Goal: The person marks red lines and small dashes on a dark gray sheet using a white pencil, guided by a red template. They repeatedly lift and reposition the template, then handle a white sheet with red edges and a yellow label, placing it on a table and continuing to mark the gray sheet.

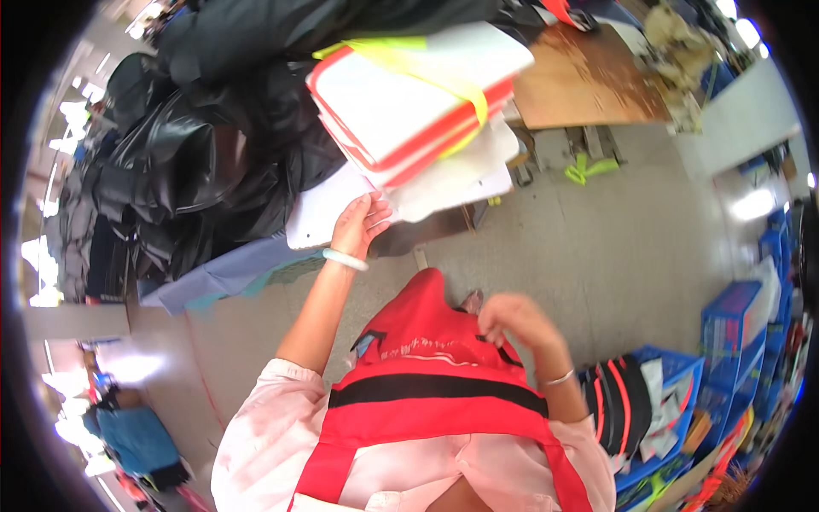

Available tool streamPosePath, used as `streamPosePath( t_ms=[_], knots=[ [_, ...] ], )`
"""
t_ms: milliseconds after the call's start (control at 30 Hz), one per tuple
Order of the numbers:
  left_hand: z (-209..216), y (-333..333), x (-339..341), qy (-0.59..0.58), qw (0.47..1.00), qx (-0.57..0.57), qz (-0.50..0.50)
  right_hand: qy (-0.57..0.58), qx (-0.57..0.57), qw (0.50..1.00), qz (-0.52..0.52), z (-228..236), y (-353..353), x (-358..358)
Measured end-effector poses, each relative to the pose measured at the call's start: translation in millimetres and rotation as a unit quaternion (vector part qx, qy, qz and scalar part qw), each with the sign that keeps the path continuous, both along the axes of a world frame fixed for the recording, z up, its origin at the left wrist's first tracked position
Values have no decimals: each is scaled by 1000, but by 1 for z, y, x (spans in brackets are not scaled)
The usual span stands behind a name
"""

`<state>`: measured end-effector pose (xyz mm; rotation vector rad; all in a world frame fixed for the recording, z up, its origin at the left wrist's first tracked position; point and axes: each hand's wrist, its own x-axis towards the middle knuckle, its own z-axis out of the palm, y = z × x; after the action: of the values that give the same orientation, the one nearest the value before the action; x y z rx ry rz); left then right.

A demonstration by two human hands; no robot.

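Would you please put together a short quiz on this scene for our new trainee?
1. Multiple choice: what lies just to the left of the stack of red-edged white panels?
a) blue crates
b) glossy black material
c) a wooden board
2. True or false: the left hand is nearer that stack than the right hand.
3. Fill in the colour: a ____ strap runs across the top of the stack.

Key: 1. b; 2. true; 3. yellow.
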<state>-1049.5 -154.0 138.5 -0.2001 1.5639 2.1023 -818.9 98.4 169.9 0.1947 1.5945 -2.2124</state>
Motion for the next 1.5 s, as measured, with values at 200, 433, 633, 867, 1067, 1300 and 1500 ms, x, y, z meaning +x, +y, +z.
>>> streamPosePath(
  t_ms=[200,433,633,867,1067,1300,1500],
  knots=[
    [13,35,-52,-100,974,158,125,6,444,891,97,-156,31,-3],
    [27,29,-62,-144,964,199,102,123,193,957,-180,-28,43,-229],
    [66,27,-55,-153,963,209,74,146,448,872,-130,20,42,-273],
    [59,25,-69,-192,955,225,25,402,598,666,-193,55,43,-363],
    [53,20,-77,-212,945,249,1,180,422,873,-166,61,66,-400],
    [45,9,-81,-176,967,181,-28,54,132,984,-105,61,82,-405],
    [62,-26,-112,129,984,-120,-12,40,86,992,-79,58,83,-382]
  ],
)
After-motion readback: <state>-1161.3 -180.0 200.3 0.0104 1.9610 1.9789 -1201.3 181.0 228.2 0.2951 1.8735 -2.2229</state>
